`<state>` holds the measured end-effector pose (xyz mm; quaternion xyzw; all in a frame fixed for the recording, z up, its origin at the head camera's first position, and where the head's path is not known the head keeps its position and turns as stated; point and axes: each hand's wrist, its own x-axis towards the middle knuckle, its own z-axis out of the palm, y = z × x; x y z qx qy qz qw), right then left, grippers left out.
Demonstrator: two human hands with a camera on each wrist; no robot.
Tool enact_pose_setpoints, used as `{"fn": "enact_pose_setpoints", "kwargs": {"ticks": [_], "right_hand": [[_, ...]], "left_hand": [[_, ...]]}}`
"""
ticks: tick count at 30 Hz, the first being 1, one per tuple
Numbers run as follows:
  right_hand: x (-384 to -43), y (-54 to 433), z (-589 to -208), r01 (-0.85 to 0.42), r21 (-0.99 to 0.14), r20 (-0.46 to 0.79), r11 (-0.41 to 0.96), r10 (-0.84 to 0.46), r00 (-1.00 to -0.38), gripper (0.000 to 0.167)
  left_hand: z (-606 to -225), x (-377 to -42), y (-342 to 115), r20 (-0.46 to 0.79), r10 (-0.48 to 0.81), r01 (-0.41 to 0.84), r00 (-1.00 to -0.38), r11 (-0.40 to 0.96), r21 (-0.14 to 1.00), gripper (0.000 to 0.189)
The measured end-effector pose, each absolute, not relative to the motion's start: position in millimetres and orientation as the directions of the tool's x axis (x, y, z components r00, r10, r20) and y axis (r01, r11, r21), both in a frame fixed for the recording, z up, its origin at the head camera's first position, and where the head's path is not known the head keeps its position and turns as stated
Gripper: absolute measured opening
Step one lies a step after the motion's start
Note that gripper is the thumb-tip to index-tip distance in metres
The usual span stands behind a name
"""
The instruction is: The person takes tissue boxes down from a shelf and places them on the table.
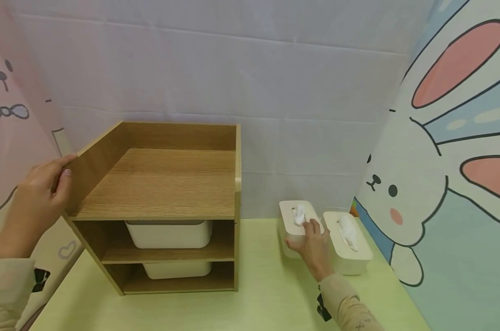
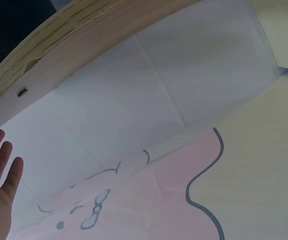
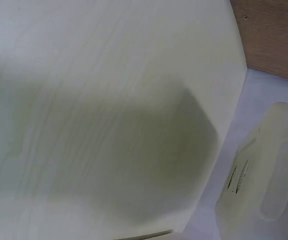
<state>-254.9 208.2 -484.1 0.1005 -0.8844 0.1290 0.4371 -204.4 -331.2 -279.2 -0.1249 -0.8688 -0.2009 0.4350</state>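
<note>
My left hand (image 1: 41,200) holds the upper left side panel of a wooden desktop shelf (image 1: 179,184), its thumb by the panel's front edge. In the left wrist view several fingers (image 2: 6,170) stretch along the panel's outer face. On the right, my right hand (image 1: 316,248) grips a white tissue box (image 1: 289,225) from above, a tissue poking out of its lid. The right wrist view shows this tissue box (image 3: 264,170) tilted, underside visible, its shadow on the table. A second white tissue box (image 1: 353,264) stands close to its right.
White bins (image 1: 169,235) sit in the shelf's two lower compartments; its top tray is bare wood. The pale yellow-green table (image 1: 260,294) runs between shelf and boxes. A white cloth wall (image 1: 258,73) stands behind, with a rabbit-printed wall (image 1: 461,257) at right and a pink printed one at left.
</note>
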Motion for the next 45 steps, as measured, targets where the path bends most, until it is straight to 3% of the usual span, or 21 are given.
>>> {"fn": "enact_pose_setpoints", "kwargs": {"ticks": [14, 31, 39, 45], "right_hand": [[-255.5, 219.8, -520.7, -0.27, -0.159, 0.795, 0.949, -0.039, -0.605, 0.072], [-253.2, 226.7, -534.3, -0.317, -0.206, 0.78, 0.926, -0.039, -0.624, 0.069], [-246.1, 229.4, -543.8, -0.312, -0.263, 0.726, 0.913, -0.026, -0.687, 0.073], [-245.4, 228.8, -546.3, -0.302, -0.245, 0.72, 0.921, -0.036, -0.693, 0.079]], "left_hand": [[-278.9, -206.5, -328.5, 0.82, 0.058, 0.414, -0.57, 0.882, 0.225, 0.036], [-277.4, -204.9, -327.6, 0.816, 0.049, 0.4, -0.577, 0.887, 0.23, 0.037], [-278.8, -206.0, -326.8, 0.815, 0.048, 0.405, -0.578, 0.883, 0.236, 0.036], [-278.0, -204.9, -325.8, 0.819, 0.05, 0.409, -0.572, 0.883, 0.232, 0.036]]}}
